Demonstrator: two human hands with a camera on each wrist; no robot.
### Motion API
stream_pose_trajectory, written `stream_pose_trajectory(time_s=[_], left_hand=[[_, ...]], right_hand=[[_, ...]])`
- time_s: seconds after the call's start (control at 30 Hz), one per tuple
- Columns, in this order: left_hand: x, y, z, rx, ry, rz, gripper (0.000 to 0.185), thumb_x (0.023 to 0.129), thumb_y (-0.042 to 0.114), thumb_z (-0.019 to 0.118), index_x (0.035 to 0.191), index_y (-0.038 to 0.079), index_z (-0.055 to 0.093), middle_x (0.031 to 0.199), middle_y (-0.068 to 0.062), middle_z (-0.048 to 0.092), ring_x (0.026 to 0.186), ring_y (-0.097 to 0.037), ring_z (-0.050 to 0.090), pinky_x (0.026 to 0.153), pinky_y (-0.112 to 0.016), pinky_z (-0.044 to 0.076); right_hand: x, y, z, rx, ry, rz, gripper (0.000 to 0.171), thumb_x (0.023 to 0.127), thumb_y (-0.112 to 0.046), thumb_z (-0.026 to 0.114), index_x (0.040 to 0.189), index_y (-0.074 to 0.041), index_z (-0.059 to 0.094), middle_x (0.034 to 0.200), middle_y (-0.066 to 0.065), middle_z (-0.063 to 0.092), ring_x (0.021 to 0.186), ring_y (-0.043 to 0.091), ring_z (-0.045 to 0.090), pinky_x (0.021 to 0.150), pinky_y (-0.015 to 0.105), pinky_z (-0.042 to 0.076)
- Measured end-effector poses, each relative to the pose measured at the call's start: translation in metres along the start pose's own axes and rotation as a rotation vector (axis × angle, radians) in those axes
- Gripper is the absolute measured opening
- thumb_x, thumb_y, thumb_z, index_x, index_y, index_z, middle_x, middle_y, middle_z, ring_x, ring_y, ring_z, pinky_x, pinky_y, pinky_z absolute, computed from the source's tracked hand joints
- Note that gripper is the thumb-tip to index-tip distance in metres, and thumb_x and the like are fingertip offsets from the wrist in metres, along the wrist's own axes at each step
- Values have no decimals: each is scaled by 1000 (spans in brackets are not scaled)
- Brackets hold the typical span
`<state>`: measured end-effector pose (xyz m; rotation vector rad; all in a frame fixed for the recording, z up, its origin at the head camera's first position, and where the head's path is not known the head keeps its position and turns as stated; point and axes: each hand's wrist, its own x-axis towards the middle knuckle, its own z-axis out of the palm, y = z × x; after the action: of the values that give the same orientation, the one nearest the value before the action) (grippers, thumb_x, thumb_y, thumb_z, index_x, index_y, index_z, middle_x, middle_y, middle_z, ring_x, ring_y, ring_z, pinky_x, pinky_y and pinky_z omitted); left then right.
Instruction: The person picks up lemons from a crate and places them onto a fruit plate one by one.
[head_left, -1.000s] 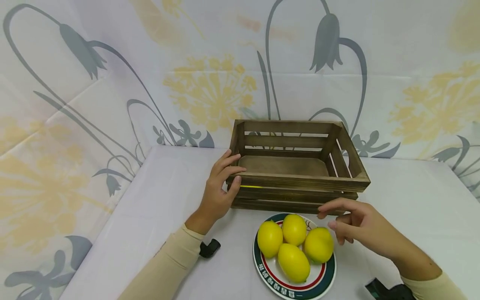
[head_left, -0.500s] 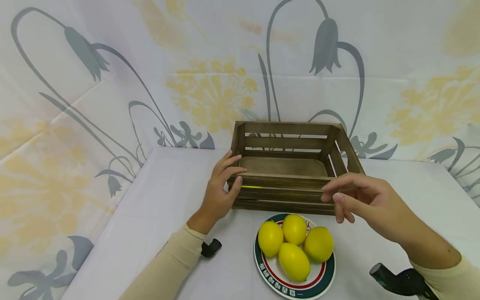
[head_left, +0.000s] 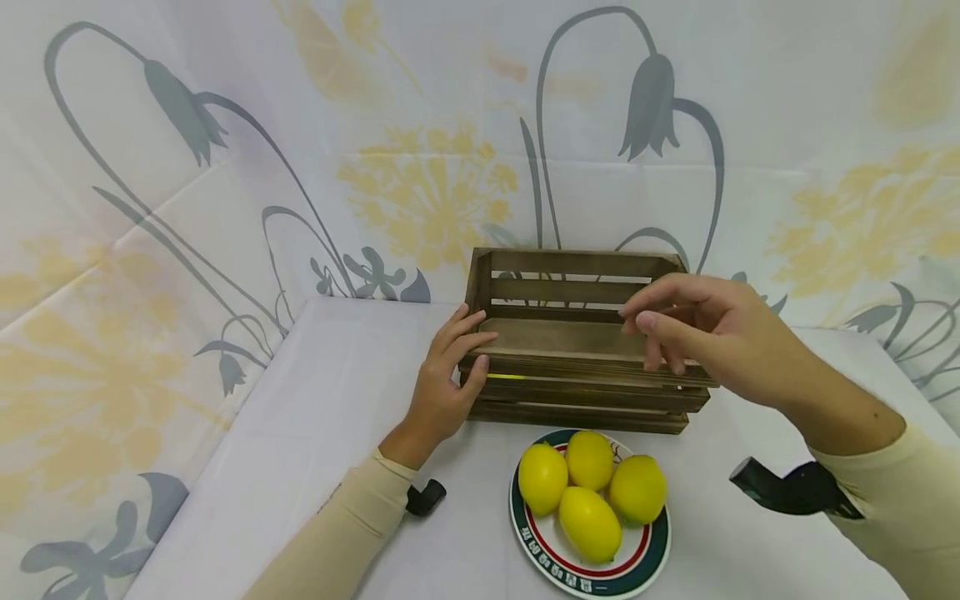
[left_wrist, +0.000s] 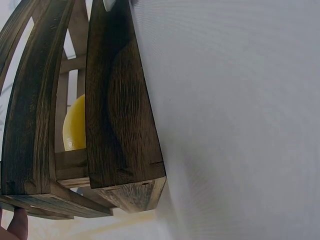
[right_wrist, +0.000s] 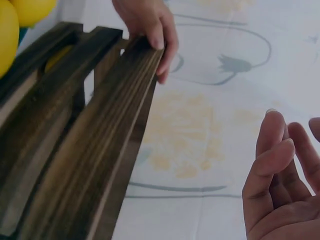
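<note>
A dark brown slatted wooden crate (head_left: 585,392) stands at the back of the table. My left hand (head_left: 442,383) grips its left front corner, thumb on the front slat and fingers over the rim. My right hand (head_left: 697,333) is over the crate's right part, fingers loosely bent; in the right wrist view nothing shows between them. Through the slats in the left wrist view, a yellow lemon (left_wrist: 75,125) shows inside the crate, near the left end. In front of the crate, several lemons (head_left: 590,525) lie on a round plate (head_left: 658,546) with a green rim and red ring.
A white cloth (head_left: 330,358) covers the table. Behind the crate hangs a flower-printed backdrop (head_left: 435,192). A black wrist-camera mount (head_left: 787,487) sticks out from the right sleeve, and another mount (head_left: 426,497) from the left sleeve.
My right hand has risen from beside the plate, up past the crate's front, to over its right part. The left hand keeps its hold on the crate; the lemons on the plate have not moved.
</note>
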<state>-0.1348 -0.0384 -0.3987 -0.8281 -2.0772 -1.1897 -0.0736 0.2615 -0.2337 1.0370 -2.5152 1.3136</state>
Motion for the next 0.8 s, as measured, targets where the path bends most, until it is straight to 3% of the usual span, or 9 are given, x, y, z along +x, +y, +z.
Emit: stream_pose_trajectory(time_s=[0.23, 0.47, 0.63, 0.8], left_hand=[[-1, 0, 0, 5, -3, -9, 29, 97, 14, 56, 125, 12, 65, 149, -7, 51, 150, -25, 32, 122, -47, 32], [1, -1, 1, -6, 2, -1, 30, 98, 15, 57, 127, 12, 64, 150, -7, 51, 151, -22, 32, 122, -44, 33], [-1, -4, 2, -15, 62, 35, 34, 95, 12, 61, 129, 7, 63, 147, -14, 53, 148, -25, 38, 119, -40, 38], [-2, -3, 2, -37, 107, 63, 39, 92, 8, 66, 131, 4, 63, 147, -14, 54, 145, -29, 43, 117, -36, 39]], right_hand=[[38, -7, -11, -93, -80, 122, 16, 100, -13, 60, 114, -14, 68, 88, 0, 71, 61, 20, 61, 52, 27, 52], [72, -7, -17, -139, -157, 263, 21, 99, -23, 63, 117, -13, 68, 91, 6, 71, 73, 25, 64, 60, 29, 55], [97, 7, -14, -187, -222, 272, 21, 98, -23, 65, 116, -14, 69, 93, 5, 71, 79, 22, 67, 69, 29, 58], [116, 20, -8, -154, -317, 273, 24, 97, -21, 66, 119, -11, 68, 105, 7, 72, 92, 20, 70, 76, 32, 60]])
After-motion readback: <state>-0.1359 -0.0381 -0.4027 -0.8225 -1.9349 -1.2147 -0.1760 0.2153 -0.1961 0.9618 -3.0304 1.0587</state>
